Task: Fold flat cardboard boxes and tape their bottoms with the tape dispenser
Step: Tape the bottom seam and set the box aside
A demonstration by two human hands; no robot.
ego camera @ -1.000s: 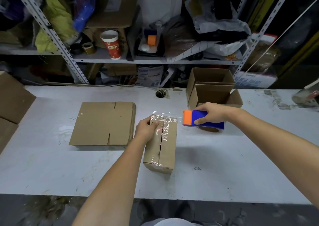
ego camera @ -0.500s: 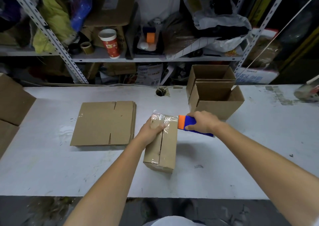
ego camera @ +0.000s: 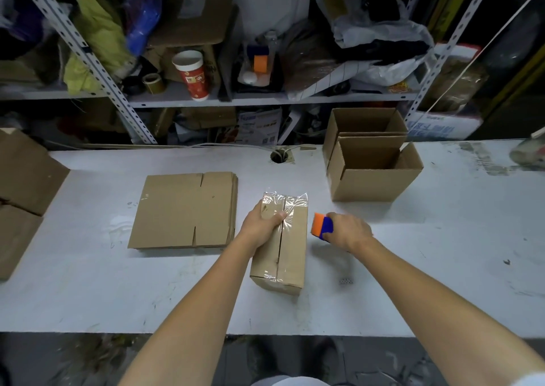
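Folded box [ego camera: 281, 244] at mid-desk, bottom side up, long axis running away from me; clear tape spans its centre seam. My left hand [ego camera: 262, 226] lies curled over the box's far left part, thumb on the seam. My right hand [ego camera: 348, 232] is closed around the blue tape dispenser [ego camera: 323, 227], its orange end pointing left, just right of the box and apart from it. White, scuffed desk [ego camera: 88, 291]; flat cardboard stack [ego camera: 182, 210] to the left, open boxes [ego camera: 371, 161] behind, cluttered metal shelf [ego camera: 265, 99] beyond.

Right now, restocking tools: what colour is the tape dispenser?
Blue with an orange front, tape dispenser, head view.
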